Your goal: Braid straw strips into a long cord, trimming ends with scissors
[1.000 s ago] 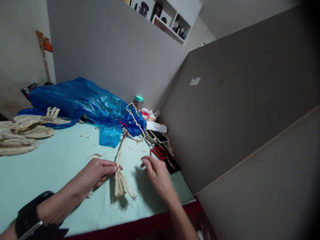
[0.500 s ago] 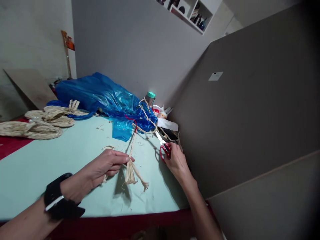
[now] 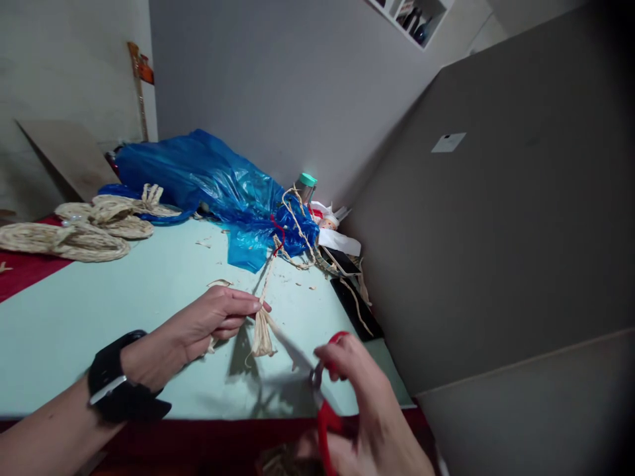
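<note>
My left hand (image 3: 208,322) pinches a braided straw cord (image 3: 266,285) just above its loose straw tail (image 3: 261,336), which hangs over the pale green table (image 3: 114,297). The cord runs up to a red tie near the blue plastic bag (image 3: 208,182). My right hand (image 3: 364,410) is closed on red-handled scissors (image 3: 325,396), low at the table's front edge. The blades point up-left toward the straw tail and sit a little short of it.
Coils of braided straw (image 3: 74,231) lie at the far left. A jar with a green lid (image 3: 306,186), white cloth and a black phone (image 3: 354,307) crowd the corner by the brown partition (image 3: 496,231). Straw scraps dot the table.
My right hand reached to the scissors by the partition, picked them up and brought them down toward the straw tail. My left hand kept its pinch on the cord.
</note>
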### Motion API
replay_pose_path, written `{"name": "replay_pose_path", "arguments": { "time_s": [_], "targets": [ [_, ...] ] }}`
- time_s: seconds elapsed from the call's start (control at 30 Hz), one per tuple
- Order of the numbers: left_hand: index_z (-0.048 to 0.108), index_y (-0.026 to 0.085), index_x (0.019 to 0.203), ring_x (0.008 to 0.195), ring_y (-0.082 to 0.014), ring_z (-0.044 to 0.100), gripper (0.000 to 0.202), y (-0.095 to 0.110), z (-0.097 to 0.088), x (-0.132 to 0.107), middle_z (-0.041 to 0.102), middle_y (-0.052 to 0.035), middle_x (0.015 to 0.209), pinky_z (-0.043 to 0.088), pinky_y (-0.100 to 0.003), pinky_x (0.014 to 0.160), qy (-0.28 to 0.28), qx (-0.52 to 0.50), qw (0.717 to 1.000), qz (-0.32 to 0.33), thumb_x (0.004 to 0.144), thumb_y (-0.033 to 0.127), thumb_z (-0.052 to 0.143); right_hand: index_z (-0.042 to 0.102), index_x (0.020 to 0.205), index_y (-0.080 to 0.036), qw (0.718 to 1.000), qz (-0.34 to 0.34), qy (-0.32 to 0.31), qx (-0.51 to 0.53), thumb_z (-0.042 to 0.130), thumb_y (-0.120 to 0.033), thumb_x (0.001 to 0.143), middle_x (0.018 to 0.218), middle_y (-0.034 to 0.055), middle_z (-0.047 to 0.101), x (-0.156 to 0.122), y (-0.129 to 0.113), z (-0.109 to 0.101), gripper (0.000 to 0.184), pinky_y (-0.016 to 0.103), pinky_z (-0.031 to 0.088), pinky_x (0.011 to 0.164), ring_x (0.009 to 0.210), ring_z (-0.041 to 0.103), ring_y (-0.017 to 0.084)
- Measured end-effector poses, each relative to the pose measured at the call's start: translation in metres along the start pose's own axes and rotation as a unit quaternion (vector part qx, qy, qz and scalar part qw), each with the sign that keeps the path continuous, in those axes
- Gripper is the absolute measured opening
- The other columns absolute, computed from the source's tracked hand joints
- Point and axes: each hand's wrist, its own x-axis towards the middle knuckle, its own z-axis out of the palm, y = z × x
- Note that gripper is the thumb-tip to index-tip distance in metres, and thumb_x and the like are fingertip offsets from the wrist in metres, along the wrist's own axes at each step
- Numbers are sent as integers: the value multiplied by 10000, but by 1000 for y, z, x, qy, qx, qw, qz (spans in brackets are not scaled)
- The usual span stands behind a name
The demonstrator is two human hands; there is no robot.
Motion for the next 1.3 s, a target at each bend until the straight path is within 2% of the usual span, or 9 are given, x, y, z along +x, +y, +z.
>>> {"name": "replay_pose_path", "arguments": {
  "time_s": [0.07, 0.13, 0.23, 0.4, 0.53, 0.67, 0.93, 1.3],
  "targets": [
    [682, 103, 676, 419, -10, 146, 196, 1, 1, 0, 285, 107, 494, 76, -161, 373, -4, 6, 1000, -2, 664, 263, 795, 536, 1160, -232, 998, -44, -27, -47, 619, -318, 779, 860, 56, 530, -5, -5, 7, 400, 316, 449, 621, 754, 520, 216],
    [671, 109, 658, 420, -11, 169, 191, 2, 2, 1, 313, 97, 504, 94, -159, 373, 7, -3, 1000, -2, 651, 250, 799, 530, 1192, -219, 994, -40, -34, -98, 624, -308, 751, 877, 67, 518, -9, -4, 14, 460, 339, 435, 631, 774, 501, 235],
    [646, 126, 636, 435, -15, 201, 190, 0, 1, 3, 342, 87, 531, 129, -156, 386, 20, -32, 999, 1, 623, 211, 816, 493, 1247, -193, 988, 3, -1, -156, 613, -254, 731, 970, 104, 517, -15, 5, 21, 533, 394, 439, 707, 850, 495, 267],
    [639, 125, 628, 440, -16, 183, 209, -4, 0, 5, 322, 92, 535, 100, -166, 392, 0, -46, 999, -3, 636, 220, 824, 495, 1211, -186, 979, -22, 25, -200, 625, -227, 701, 961, 102, 518, -17, 14, 25, 529, 396, 418, 708, 845, 478, 268],
    [632, 124, 605, 451, -16, 177, 213, -2, 0, 4, 324, 89, 540, 111, -171, 398, -7, -36, 999, 6, 645, 216, 819, 533, 1159, -177, 976, -31, 10, -215, 651, -255, 715, 885, 77, 534, -9, 13, 32, 467, 384, 398, 687, 783, 456, 244],
    [681, 106, 661, 443, -19, 138, 209, 1, 2, 2, 289, 103, 509, 66, -180, 390, -14, -7, 1000, -3, 658, 272, 808, 558, 1150, -157, 975, -61, 13, -215, 630, -252, 768, 856, 72, 559, 0, 12, 36, 399, 371, 395, 684, 770, 462, 232],
    [649, 133, 626, 452, -27, 185, 201, -3, 0, 5, 318, 90, 543, 109, -183, 403, -5, -16, 1000, 4, 642, 233, 823, 561, 1185, -104, 970, -101, 17, -222, 587, -202, 788, 816, 75, 615, 5, 12, 33, 410, 350, 411, 650, 736, 501, 218],
    [640, 131, 624, 445, -29, 172, 199, -4, -1, 5, 276, 99, 529, 88, -198, 402, -16, -11, 1000, -1, 669, 233, 804, 564, 1137, -151, 965, -132, 13, -225, 541, -121, 802, 762, 41, 640, 3, 19, 34, 338, 319, 410, 590, 664, 554, 182]
  ]
}}
